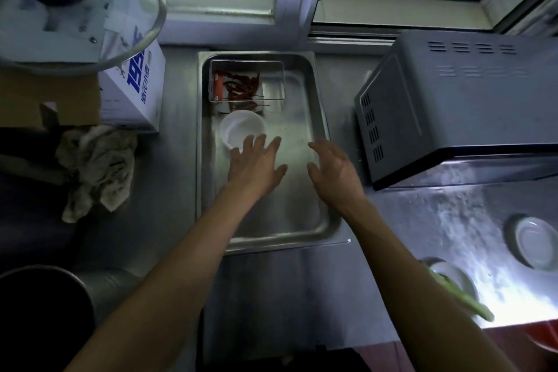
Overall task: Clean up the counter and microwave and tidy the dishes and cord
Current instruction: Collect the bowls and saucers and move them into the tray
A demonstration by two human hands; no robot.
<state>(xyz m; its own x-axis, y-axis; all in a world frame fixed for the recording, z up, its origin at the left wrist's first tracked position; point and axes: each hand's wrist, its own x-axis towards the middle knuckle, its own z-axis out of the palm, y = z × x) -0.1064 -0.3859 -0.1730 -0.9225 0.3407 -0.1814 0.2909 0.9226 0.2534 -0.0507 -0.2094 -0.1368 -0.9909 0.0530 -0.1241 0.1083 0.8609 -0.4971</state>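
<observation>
Deep rectangular stainless tray, rounded corners, brushed floor bare on its right and near half. Round white plastic bowl sits left of centre, just before a clear box of dried chillies. Left hand, fingers spread, overlaps the bowl's near rim; right hand, fingers loosely apart, holds nothing beside the grey microwave

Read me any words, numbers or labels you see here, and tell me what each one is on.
"19": large blue digits on the white cardboard box left of the steel tray; further digits are cut off by the glass lid.
Blue Chinese characters below them on the box: too blurred to read.
Microwave: no text visible.
</observation>
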